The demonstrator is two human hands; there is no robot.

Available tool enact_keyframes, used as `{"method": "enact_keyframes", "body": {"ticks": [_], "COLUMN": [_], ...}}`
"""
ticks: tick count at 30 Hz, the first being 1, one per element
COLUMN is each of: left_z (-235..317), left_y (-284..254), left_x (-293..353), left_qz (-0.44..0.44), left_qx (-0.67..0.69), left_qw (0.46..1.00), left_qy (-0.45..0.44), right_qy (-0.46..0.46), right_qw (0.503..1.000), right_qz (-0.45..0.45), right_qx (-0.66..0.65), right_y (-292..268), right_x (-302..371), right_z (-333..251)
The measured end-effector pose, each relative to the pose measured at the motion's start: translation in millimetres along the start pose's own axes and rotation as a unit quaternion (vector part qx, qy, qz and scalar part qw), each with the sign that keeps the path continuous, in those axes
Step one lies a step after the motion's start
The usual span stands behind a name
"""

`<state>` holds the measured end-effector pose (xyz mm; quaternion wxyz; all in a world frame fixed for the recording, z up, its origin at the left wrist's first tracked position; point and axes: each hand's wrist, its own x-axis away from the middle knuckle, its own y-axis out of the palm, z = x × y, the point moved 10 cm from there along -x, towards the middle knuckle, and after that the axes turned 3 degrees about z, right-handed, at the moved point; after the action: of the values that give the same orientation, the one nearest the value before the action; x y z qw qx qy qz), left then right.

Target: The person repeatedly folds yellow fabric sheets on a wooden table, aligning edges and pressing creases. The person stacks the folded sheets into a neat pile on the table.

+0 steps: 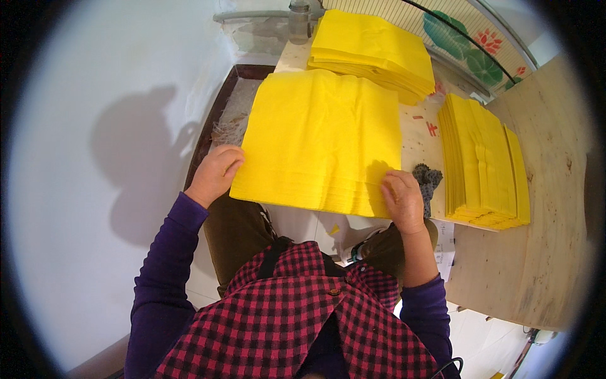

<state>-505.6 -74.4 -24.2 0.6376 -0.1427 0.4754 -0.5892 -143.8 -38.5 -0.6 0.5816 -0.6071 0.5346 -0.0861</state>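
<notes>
A stack of yellow felt-like fabric sheets lies in front of me, with several layers showing along its near edge, which sticks out past the board beneath. My left hand is closed at the stack's left edge, fingers curled and thumb against the fabric. At the near right corner, my right hand has its fingers bent over the edge. The fingertips of both hands are partly hidden, as is whatever lies under the stack.
Behind is another yellow stack, beside a glass jar. More folded yellow fabric stands to the right, near a dark grey dotted cloth and red scraps. A white wall rises at left; a wooden board is at right.
</notes>
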Motion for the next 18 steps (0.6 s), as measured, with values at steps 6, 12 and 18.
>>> {"method": "enact_keyframes", "body": {"ticks": [6,12,18], "left_z": [7,15,22], "left_y": [-3,-2,8], "left_x": [0,-1,-4], "left_qz": [0.013,0.016,-0.011], "left_qx": [-0.008,0.001,-0.022], "left_qw": [1.000,1.000,0.999], "left_qy": [0.012,0.024,0.037], "right_qy": [-0.022,-0.047,-0.074], "right_qw": [1.000,0.999,0.997], "right_qz": [-0.010,-0.010,0.003], "right_qx": [-0.001,0.021,0.028], "right_y": [7,13,14], "right_x": [-7,-15,-17], "right_z": [-18,-30,-37]}}
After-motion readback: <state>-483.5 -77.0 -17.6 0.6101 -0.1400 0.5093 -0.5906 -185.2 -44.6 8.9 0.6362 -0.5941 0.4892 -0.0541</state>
